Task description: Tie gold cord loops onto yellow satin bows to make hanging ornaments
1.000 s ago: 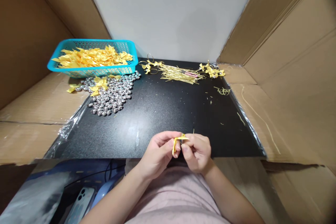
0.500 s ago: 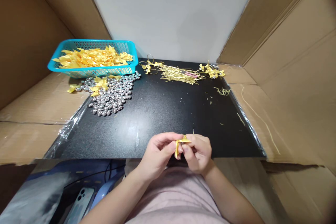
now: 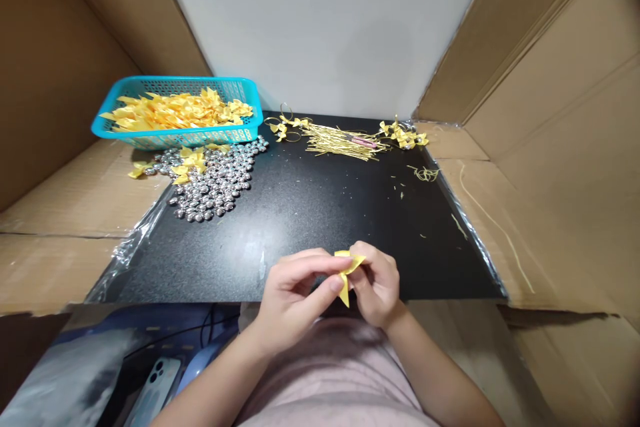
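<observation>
My left hand (image 3: pixel 295 293) and my right hand (image 3: pixel 377 283) meet at the near edge of the black mat (image 3: pixel 310 213). Both pinch a small yellow ribbon bow (image 3: pixel 346 272) between thumb and fingertips, with one tail hanging down between the hands. A pile of silver bells (image 3: pixel 213 180) lies at the mat's far left, with a few yellow bows (image 3: pixel 189 163) on top. A bundle of gold strings (image 3: pixel 340 140) lies at the back, with finished bows (image 3: pixel 404 135) to its right.
A turquoise basket (image 3: pixel 250 130) full of yellow ribbon bows stands at the back left. Cardboard walls (image 3: pixel 550 80) close in both sides, with a white wall behind. A phone (image 3: pixel 150 393) lies by my left forearm. Loose thread scraps (image 3: pixel 425 175) dot the mat's right side.
Both hands shifted slightly left and forward. The bow has been turned between the fingers, so its tail now hangs lower and one loop sticks up.
</observation>
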`<state>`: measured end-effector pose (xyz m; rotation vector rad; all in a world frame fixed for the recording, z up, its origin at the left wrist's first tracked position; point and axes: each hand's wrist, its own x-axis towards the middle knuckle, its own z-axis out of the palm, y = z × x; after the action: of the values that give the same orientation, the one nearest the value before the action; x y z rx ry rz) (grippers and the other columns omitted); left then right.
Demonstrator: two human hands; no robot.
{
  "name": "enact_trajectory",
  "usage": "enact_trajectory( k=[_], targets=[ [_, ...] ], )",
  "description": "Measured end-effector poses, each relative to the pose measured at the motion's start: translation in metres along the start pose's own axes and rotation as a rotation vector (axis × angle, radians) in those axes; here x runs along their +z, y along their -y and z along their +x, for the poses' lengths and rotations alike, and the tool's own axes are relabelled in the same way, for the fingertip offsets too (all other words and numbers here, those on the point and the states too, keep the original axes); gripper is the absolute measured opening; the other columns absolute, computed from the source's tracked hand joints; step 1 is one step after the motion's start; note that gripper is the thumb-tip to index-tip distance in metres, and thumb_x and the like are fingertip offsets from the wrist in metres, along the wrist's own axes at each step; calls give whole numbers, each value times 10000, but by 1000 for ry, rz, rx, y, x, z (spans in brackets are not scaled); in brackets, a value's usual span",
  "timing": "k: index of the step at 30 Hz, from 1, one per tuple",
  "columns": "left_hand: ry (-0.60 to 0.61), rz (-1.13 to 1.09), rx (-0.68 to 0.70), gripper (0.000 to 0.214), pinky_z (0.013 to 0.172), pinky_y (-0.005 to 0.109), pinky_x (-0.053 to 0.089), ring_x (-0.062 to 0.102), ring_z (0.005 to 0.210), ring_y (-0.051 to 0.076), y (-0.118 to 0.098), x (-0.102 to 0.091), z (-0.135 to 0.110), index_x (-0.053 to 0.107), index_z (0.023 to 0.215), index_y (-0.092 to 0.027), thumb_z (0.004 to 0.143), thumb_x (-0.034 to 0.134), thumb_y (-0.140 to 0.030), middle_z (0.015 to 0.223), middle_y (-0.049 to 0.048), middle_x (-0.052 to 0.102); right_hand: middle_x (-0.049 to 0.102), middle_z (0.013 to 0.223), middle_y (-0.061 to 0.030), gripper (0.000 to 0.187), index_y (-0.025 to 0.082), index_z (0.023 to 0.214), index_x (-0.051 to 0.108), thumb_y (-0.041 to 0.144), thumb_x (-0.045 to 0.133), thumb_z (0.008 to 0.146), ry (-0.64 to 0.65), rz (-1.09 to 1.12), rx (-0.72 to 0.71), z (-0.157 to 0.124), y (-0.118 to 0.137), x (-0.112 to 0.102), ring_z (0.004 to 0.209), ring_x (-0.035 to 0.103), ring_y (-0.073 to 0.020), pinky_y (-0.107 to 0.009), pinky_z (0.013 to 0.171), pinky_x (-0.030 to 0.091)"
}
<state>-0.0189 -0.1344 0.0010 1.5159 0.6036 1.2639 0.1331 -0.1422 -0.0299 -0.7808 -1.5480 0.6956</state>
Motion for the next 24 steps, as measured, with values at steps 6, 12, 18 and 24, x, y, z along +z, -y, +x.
enact_trajectory(
  k=[6,12,18,24],
  targets=[
    [-18,-6,18,354,627,181,505,642,682,98,-1,1,1,757,1066,-295,826,655,-56,818,15,731,583,654,27,77,246,956,560,290,496,964,-21,-19,-33,-2,-2,0,513,471,-108,-243,516,412],
    [-87,-363,-246,179,586,143,496,625,627,72,8,5,-2,787,980,-292,831,717,-221,733,6,724,638,644,23,71,247,964,584,204,544,925,-37,-80,-37,-6,-4,-1,504,570,-114,-225,484,460],
    [-227,-662,-472,161,555,108,484,582,543,43,10,13,0,809,840,-247,690,844,-294,596,4,690,719,749,-19,94,222,969,593,167,541,913,-24,-27,29,-7,-3,1,509,610,-106,-216,482,492],
    [-268,-730,-542,213,539,109,471,534,507,34,8,16,3,807,799,-231,616,884,-310,527,-14,623,725,720,-26,71,202,933,592,157,549,899,-39,-36,34,-6,-1,2,494,608,-102,-204,461,478]
  ],
)
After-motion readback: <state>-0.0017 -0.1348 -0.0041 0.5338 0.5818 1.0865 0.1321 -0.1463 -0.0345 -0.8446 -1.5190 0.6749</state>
